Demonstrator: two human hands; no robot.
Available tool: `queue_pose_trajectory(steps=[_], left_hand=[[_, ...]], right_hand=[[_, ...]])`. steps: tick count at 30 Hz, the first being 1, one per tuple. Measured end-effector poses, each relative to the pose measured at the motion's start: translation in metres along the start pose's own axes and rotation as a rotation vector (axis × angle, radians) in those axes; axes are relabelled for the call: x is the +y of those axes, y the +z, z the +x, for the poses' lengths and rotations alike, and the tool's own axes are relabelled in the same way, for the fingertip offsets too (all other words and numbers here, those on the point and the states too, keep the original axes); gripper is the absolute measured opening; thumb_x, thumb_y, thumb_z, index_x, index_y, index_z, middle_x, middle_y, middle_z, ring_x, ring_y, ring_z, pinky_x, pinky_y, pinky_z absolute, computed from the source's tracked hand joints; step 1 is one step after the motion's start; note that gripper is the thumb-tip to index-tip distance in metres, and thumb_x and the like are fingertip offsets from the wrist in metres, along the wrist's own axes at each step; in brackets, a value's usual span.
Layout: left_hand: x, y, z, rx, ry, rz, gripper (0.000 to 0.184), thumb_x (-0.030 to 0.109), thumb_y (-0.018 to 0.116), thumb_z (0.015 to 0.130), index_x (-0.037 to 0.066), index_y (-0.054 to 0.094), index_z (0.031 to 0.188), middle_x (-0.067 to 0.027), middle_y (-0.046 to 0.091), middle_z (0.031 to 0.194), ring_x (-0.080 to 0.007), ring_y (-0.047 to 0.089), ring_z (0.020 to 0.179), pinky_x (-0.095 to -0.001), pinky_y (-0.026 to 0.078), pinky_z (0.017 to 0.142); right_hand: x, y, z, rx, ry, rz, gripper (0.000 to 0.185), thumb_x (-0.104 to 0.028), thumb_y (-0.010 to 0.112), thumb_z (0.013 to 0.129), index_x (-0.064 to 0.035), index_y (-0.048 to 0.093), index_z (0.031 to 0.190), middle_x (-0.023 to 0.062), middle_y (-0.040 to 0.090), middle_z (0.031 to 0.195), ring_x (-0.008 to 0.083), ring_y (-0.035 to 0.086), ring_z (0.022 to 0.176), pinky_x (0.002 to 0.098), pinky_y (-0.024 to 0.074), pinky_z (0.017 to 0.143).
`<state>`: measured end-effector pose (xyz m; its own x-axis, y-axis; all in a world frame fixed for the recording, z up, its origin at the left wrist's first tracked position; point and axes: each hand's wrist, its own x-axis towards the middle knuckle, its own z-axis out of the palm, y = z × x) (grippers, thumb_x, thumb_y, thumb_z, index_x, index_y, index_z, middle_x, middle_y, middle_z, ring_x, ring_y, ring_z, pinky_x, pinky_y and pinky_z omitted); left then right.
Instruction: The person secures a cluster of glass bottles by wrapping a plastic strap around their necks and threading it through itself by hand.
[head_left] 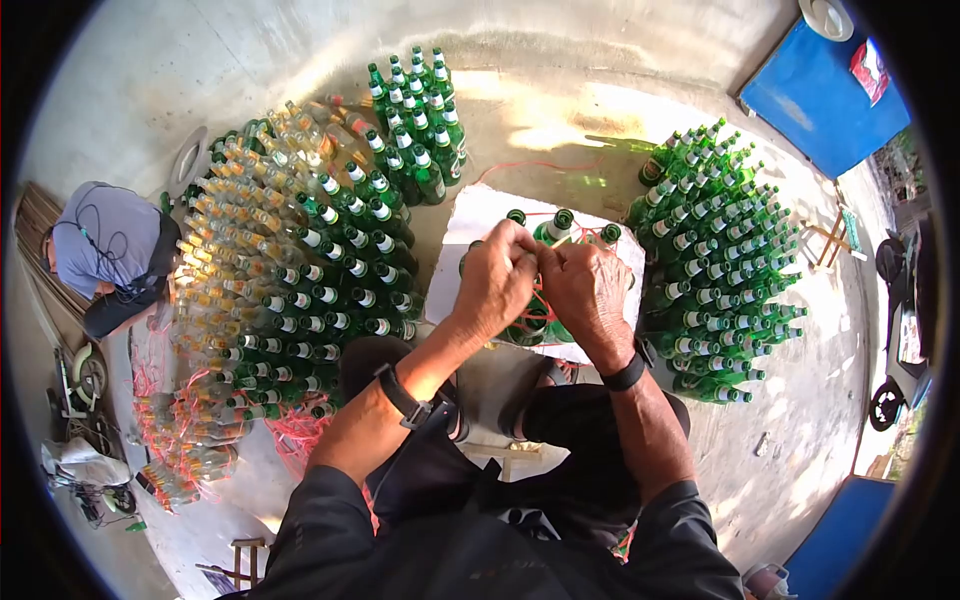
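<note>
Several green glass bottles (560, 223) stand together on a white board (462, 215) in front of me, with pink string (541, 293) running around and between them. Above the bottles, my left hand (497, 278) is closed, thumb and fingers pinched on the string. Close against it, my right hand (590, 292) is also closed, its curled fingers gripping the string. A short pale strip pokes out by the right fingertips. My hands cover part of the bottle group, and the exact place where the string passes through my fingers is hidden.
Many green bottles (715, 270) stand to the right. On the left are more green bottles (355, 265) and clear bottles (230, 240). Loose pink string (295, 440) lies at lower left. A person (115, 245) sits bent over at far left. A blue panel (815, 95) is at upper right.
</note>
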<state>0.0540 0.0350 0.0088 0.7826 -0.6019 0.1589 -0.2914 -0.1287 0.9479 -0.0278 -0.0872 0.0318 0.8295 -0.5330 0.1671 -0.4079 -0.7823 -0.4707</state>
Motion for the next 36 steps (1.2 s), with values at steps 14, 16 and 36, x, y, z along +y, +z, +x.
queue_pose_trajectory(steps=[14,16,36], left_hand=[[-0.029,-0.013,0.031,0.092,0.418,0.148,0.029,0.003,0.068,0.081,0.012,0.074,0.107,-0.0119,0.073,0.112,-0.0326,0.063,0.117,-0.0422,0.047,0.102],[-0.032,-0.008,0.032,0.044,0.531,0.345,0.033,0.006,0.070,0.080,0.016,0.075,0.110,-0.0110,0.072,0.120,-0.0331,0.062,0.120,-0.0427,0.047,0.103],[-0.050,-0.008,0.054,-0.149,0.549,0.492,0.025,0.011,0.068,0.080,0.022,0.080,0.099,-0.0091,0.071,0.126,-0.0324,0.064,0.107,-0.0422,0.054,0.091]], right_hand=[[0.010,0.017,0.002,-0.013,-0.199,0.125,0.017,-0.008,0.062,0.083,0.0010,0.062,0.069,0.0260,0.061,0.063,0.0431,0.066,0.063,0.0513,0.0523,0.060],[0.010,0.017,0.001,0.001,-0.268,0.085,0.015,-0.007,0.062,0.081,0.0010,0.062,0.069,0.0254,0.061,0.063,0.0425,0.066,0.061,0.0510,0.0522,0.059],[0.011,0.005,0.019,-0.062,-0.491,-0.013,0.009,-0.010,0.065,0.078,-0.0022,0.065,0.073,0.0191,0.063,0.062,0.0391,0.065,0.060,0.0487,0.0531,0.060]])
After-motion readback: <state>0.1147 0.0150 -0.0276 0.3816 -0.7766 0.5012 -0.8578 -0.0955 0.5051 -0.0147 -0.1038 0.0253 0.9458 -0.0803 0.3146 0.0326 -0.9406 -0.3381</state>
